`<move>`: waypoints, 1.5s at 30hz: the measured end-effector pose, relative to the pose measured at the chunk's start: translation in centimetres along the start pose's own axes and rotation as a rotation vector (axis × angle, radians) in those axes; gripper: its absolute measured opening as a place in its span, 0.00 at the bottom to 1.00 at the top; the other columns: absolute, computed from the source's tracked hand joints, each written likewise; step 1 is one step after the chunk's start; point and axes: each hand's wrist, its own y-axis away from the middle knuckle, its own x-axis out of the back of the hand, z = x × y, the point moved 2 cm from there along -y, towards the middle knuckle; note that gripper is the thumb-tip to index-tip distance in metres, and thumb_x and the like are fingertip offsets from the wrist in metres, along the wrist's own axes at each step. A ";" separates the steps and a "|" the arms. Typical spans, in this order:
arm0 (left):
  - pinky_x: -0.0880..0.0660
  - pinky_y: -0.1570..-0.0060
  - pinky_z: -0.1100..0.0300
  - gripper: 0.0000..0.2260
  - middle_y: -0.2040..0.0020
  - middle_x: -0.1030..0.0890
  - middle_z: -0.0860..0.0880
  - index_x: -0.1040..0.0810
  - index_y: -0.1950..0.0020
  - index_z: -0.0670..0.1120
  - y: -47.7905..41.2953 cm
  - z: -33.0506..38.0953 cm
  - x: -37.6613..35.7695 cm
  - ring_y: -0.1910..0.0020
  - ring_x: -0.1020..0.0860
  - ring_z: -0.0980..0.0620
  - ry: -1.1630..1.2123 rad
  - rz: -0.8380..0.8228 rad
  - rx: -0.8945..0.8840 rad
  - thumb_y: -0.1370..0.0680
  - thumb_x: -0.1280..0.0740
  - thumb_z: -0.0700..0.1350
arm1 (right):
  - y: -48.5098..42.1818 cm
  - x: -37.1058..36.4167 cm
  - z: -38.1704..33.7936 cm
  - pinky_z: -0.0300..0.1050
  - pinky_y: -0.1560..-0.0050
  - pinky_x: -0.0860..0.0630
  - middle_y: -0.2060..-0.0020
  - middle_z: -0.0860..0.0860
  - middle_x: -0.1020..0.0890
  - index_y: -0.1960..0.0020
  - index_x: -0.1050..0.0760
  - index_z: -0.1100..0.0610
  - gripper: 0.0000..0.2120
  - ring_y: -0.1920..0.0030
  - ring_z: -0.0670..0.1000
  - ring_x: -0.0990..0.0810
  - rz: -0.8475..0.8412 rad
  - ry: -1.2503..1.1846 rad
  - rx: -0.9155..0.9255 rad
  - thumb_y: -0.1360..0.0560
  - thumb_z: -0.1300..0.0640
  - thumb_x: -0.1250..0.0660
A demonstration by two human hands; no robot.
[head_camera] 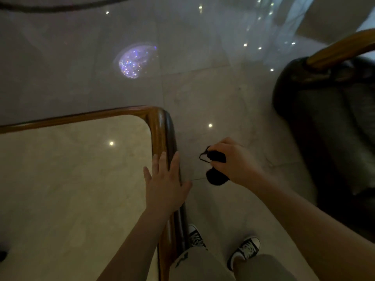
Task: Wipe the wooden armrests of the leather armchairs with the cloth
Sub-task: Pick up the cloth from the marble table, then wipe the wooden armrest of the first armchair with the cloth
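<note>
My right hand (233, 161) is closed around a small black cloth (216, 177) with a thin loop, held over the floor. My left hand (164, 181) lies flat with fingers spread on the wooden rim (162, 126) of a marble-topped table. A dark leather armchair (324, 122) stands at the right, about an arm's length from my right hand. Its curved wooden armrest (343, 49) shows at the upper right edge of the view. The rest of the chair is cut off by the frame.
The marble-topped table (71, 179) fills the lower left. Glossy pale floor tiles (203, 88) lie between table and armchair, with light reflections on them. My two sneakers (246, 248) stand on the floor at the bottom.
</note>
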 end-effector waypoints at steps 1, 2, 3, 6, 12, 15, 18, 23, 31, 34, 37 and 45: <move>0.54 0.25 0.37 0.36 0.19 0.51 0.44 0.55 0.21 0.55 -0.1 1.5 0.3 0.21 0.56 0.42 -0.007 -0.008 -0.025 0.25 0.49 0.66 | 0.8 1.1 1.0 0.42 0.48 0.27 0.45 0.48 0.24 0.41 0.19 0.51 0.13 0.49 0.50 0.23 0.018 0.001 -0.016 0.26 0.57 0.28; 0.54 0.25 0.38 0.37 0.19 0.50 0.44 0.54 0.21 0.55 -0.3 3.1 0.4 0.21 0.56 0.42 -0.014 -0.012 -0.049 0.26 0.51 0.67 | 1.7 2.2 2.0 0.40 0.50 0.28 0.45 0.47 0.24 0.41 0.19 0.51 0.13 0.50 0.49 0.23 0.036 0.002 -0.031 0.25 0.56 0.28; 0.54 0.26 0.38 0.37 0.20 0.49 0.44 0.53 0.21 0.55 -0.4 4.7 0.6 0.21 0.55 0.42 -0.019 -0.010 -0.074 0.28 0.52 0.67 | 2.7 3.4 3.2 0.39 0.51 0.29 0.45 0.47 0.24 0.41 0.20 0.50 0.13 0.50 0.48 0.24 0.055 0.006 -0.046 0.25 0.55 0.28; 0.49 0.26 0.37 0.37 0.21 0.43 0.41 0.47 0.22 0.54 -0.6 9.8 0.5 0.21 0.50 0.41 -0.005 0.030 -0.151 0.29 0.51 0.67 | 5.7 6.8 7.0 0.41 0.49 0.27 0.44 0.46 0.25 0.39 0.21 0.49 0.14 0.48 0.49 0.24 0.106 0.024 -0.113 0.25 0.54 0.29; 0.47 0.26 0.37 0.35 0.23 0.42 0.42 0.52 0.23 0.55 -0.6 20.7 -0.7 0.22 0.47 0.40 -0.084 -0.021 -0.326 0.28 0.53 0.67 | 11.7 13.1 15.1 0.42 0.49 0.28 0.45 0.44 0.26 0.38 0.23 0.45 0.16 0.47 0.48 0.25 0.214 0.015 -0.245 0.25 0.53 0.29; 0.47 0.26 0.39 0.36 0.21 0.45 0.43 0.54 0.22 0.55 -0.6 26.3 -1.6 0.22 0.49 0.41 -0.076 -0.053 -0.416 0.28 0.55 0.67 | 14.8 15.9 18.9 0.44 0.48 0.26 0.46 0.44 0.27 0.38 0.24 0.44 0.16 0.47 0.49 0.25 0.260 0.032 -0.312 0.25 0.51 0.30; 0.48 0.26 0.41 0.36 0.21 0.46 0.43 0.53 0.22 0.55 -0.7 31.8 -2.6 0.21 0.52 0.41 -0.076 -0.071 -0.515 0.28 0.55 0.68 | 18.2 18.2 22.4 0.44 0.48 0.26 0.46 0.45 0.26 0.38 0.23 0.44 0.16 0.46 0.49 0.25 0.324 0.032 -0.401 0.25 0.51 0.29; 0.54 0.25 0.41 0.38 0.20 0.52 0.44 0.57 0.21 0.54 -1.1 40.4 -3.9 0.21 0.58 0.43 -0.113 -0.164 -0.701 0.29 0.57 0.68 | 23.9 21.1 27.4 0.47 0.44 0.24 0.44 0.44 0.25 0.38 0.23 0.44 0.16 0.44 0.48 0.24 0.464 -0.018 -0.582 0.25 0.51 0.29; 0.48 0.26 0.42 0.37 0.20 0.50 0.44 0.58 0.22 0.56 -2.2 52.9 -7.1 0.21 0.53 0.43 -0.136 -0.210 -1.031 0.28 0.53 0.66 | 30.5 23.6 33.1 0.46 0.41 0.24 0.42 0.42 0.25 0.37 0.23 0.42 0.17 0.41 0.48 0.25 0.681 -0.076 -0.880 0.25 0.52 0.28; 0.51 0.25 0.41 0.36 0.19 0.51 0.46 0.57 0.21 0.58 -3.0 57.2 -8.4 0.21 0.57 0.45 -0.151 -0.258 -1.161 0.25 0.47 0.65 | 32.0 24.5 34.6 0.46 0.40 0.24 0.41 0.43 0.25 0.37 0.23 0.43 0.17 0.41 0.48 0.24 0.756 -0.086 -0.991 0.25 0.52 0.28; 0.52 0.24 0.41 0.36 0.19 0.49 0.46 0.55 0.21 0.58 -3.9 61.4 -9.2 0.21 0.56 0.45 -0.153 -0.274 -1.279 0.27 0.51 0.66 | 33.0 25.3 35.7 0.45 0.41 0.23 0.41 0.43 0.24 0.36 0.23 0.45 0.18 0.42 0.47 0.23 0.834 -0.118 -1.076 0.25 0.53 0.28; 0.54 0.24 0.41 0.34 0.19 0.51 0.46 0.57 0.21 0.57 -3.5 69.3 -10.3 0.21 0.58 0.46 -0.181 -0.361 -1.523 0.22 0.45 0.64 | 35.8 26.8 37.7 0.46 0.44 0.22 0.44 0.40 0.25 0.38 0.23 0.42 0.17 0.43 0.45 0.25 0.978 -0.138 -1.237 0.26 0.52 0.28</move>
